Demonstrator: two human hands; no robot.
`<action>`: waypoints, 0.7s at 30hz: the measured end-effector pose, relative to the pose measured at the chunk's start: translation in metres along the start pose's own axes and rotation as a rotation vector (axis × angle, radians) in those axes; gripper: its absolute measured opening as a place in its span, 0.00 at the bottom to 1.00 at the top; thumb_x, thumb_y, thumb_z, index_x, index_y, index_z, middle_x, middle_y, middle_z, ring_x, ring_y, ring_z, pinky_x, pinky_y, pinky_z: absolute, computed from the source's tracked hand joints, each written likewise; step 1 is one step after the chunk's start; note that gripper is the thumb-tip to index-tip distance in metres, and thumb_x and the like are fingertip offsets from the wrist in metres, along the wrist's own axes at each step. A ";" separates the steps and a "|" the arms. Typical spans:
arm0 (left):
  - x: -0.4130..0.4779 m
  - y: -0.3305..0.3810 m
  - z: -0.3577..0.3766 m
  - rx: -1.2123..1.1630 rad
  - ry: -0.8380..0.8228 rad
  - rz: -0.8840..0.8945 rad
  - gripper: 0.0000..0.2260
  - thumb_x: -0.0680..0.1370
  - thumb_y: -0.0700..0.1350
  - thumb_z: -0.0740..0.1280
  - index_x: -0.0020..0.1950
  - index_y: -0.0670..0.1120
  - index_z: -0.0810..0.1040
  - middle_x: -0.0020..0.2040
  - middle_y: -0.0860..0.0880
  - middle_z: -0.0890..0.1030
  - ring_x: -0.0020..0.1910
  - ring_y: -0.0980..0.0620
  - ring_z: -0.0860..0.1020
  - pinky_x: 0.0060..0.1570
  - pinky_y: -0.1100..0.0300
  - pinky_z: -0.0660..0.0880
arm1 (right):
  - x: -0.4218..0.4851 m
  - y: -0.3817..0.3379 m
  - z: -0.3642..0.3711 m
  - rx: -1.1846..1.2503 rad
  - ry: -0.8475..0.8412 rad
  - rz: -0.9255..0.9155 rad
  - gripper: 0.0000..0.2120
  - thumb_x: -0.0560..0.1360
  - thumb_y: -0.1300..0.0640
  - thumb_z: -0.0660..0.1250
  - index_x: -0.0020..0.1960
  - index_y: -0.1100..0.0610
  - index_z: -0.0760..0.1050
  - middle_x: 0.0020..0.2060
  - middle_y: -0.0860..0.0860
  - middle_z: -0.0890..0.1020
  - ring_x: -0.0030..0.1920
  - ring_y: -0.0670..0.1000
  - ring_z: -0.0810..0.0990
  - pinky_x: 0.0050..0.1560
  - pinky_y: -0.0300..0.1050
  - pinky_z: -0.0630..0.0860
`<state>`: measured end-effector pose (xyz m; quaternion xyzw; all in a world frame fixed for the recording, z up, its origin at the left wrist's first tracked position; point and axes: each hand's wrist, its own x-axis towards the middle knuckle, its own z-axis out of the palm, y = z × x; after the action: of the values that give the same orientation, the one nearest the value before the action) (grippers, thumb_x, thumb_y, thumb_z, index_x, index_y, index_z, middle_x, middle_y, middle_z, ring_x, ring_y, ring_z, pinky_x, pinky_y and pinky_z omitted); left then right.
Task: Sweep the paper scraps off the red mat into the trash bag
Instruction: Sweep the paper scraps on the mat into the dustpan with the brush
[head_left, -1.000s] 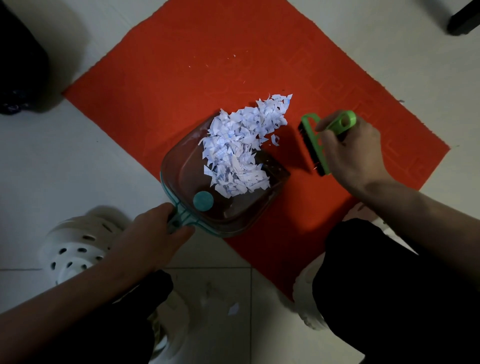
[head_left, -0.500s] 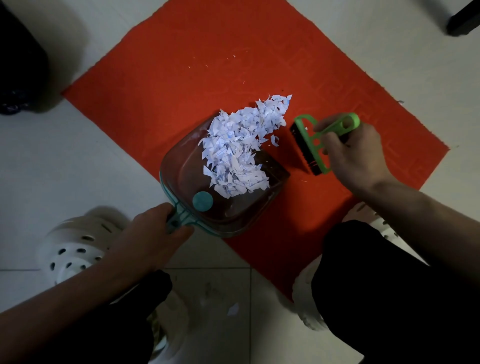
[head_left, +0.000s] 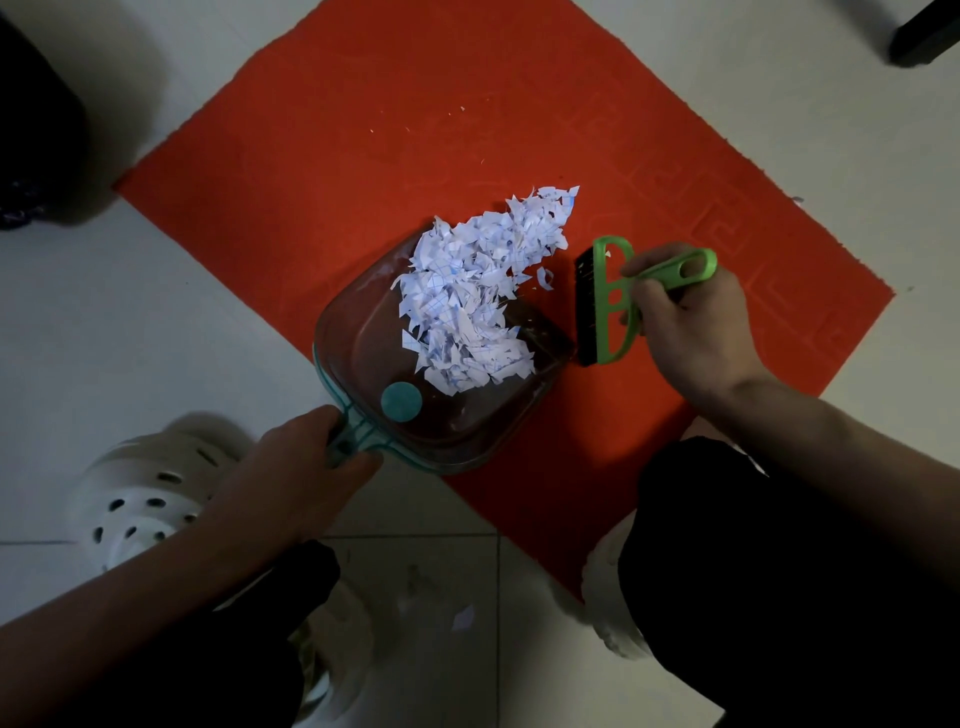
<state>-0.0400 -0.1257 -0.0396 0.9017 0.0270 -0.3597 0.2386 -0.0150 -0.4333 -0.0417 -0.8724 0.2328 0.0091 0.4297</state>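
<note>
One dustpan (head_left: 358, 358) is lying across the red mat's (head_left: 363, 130) near-left edge, one heap of paper scraps (head_left: 478, 301) spilling over its lip. The left grip (head_left: 296, 467) is clasping its handle; the right grip (head_left: 685, 322) is clasping one green brush (head_left: 605, 306).

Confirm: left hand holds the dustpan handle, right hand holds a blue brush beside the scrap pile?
Wrong on colour: the head view shows the brush is green. Left hand does grip the dustpan handle; right hand grips the brush beside the scrap pile.
</note>
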 end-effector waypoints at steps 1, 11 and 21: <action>0.000 0.000 0.000 0.004 -0.004 -0.003 0.11 0.75 0.50 0.69 0.39 0.45 0.71 0.35 0.44 0.78 0.33 0.45 0.77 0.38 0.51 0.77 | 0.000 0.001 -0.003 0.004 0.020 0.006 0.09 0.71 0.59 0.60 0.47 0.54 0.78 0.35 0.53 0.82 0.35 0.51 0.84 0.41 0.54 0.81; 0.000 0.000 0.000 0.018 -0.011 0.002 0.11 0.76 0.50 0.68 0.40 0.46 0.71 0.36 0.45 0.78 0.34 0.47 0.77 0.37 0.54 0.76 | -0.004 0.012 0.003 -0.105 0.022 -0.014 0.07 0.69 0.54 0.61 0.44 0.51 0.76 0.39 0.58 0.82 0.39 0.57 0.82 0.45 0.55 0.80; 0.000 -0.002 -0.001 -0.005 0.003 -0.006 0.13 0.75 0.51 0.69 0.40 0.44 0.71 0.36 0.42 0.79 0.34 0.42 0.78 0.38 0.48 0.78 | 0.024 0.006 -0.010 -0.278 0.077 -0.226 0.09 0.75 0.64 0.63 0.53 0.59 0.77 0.50 0.59 0.78 0.44 0.55 0.75 0.42 0.42 0.65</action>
<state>-0.0398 -0.1239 -0.0397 0.9015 0.0309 -0.3592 0.2395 0.0026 -0.4535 -0.0449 -0.9437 0.1460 -0.0406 0.2940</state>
